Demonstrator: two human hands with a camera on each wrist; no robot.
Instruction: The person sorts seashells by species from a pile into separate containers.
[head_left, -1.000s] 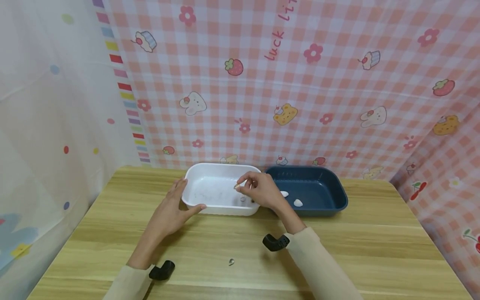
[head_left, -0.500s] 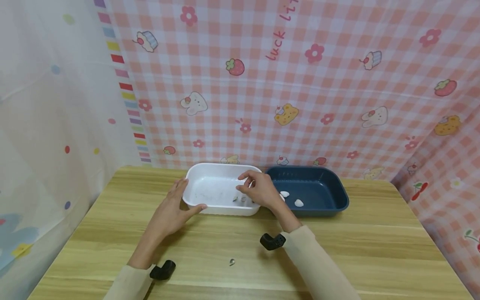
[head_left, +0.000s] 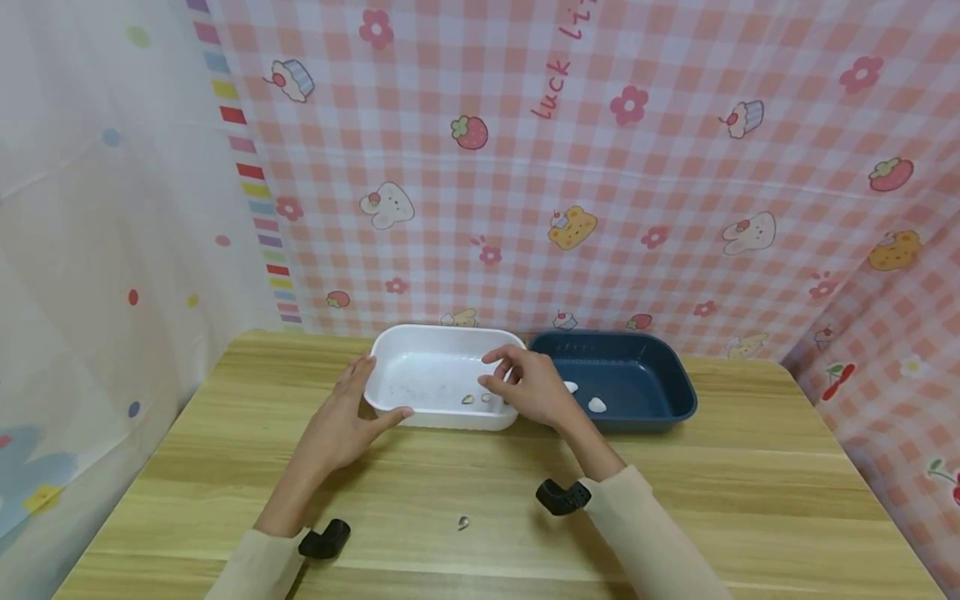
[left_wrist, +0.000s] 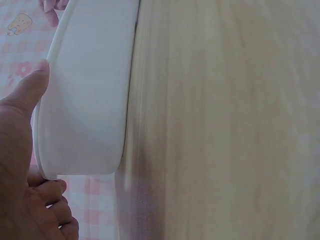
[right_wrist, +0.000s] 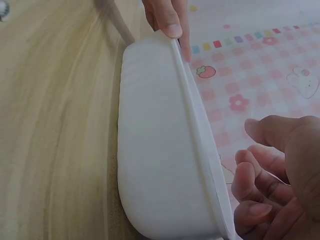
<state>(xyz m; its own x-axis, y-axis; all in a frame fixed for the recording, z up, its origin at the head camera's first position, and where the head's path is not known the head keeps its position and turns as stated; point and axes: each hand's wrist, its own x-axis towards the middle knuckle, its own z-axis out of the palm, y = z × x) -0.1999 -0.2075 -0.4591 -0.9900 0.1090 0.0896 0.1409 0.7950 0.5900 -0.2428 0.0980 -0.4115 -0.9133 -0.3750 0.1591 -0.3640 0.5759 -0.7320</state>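
Observation:
My left hand [head_left: 341, 421] holds the left end of a white plastic tub [head_left: 446, 419], its thumb on the front rim and its fingers at the end wall. In the left wrist view the thumb [left_wrist: 31, 90] lies on the tub's edge. My right hand [head_left: 528, 387] hovers over the tub's right part, thumb and fingertips apart with nothing between them. Below its fingertips, a small shiny, yellowish piece [head_left: 468, 400], perhaps a shell, lies on the tub floor. Beside it is another small pale piece [head_left: 486, 397], too small to identify.
To the right stands a dark blue tub [head_left: 660, 387] with white shell-like pieces [head_left: 597, 405] inside. A small shiny teardrop-shaped piece [head_left: 463, 523] lies on the wooden table [head_left: 420, 483] in front. Behind the tubs hangs a checked pink cloth [head_left: 480, 192].
My right hand has let go of the small shell-like piece, which now lies in the white tub, and has drawn slightly right. My left hand stays on the tub.

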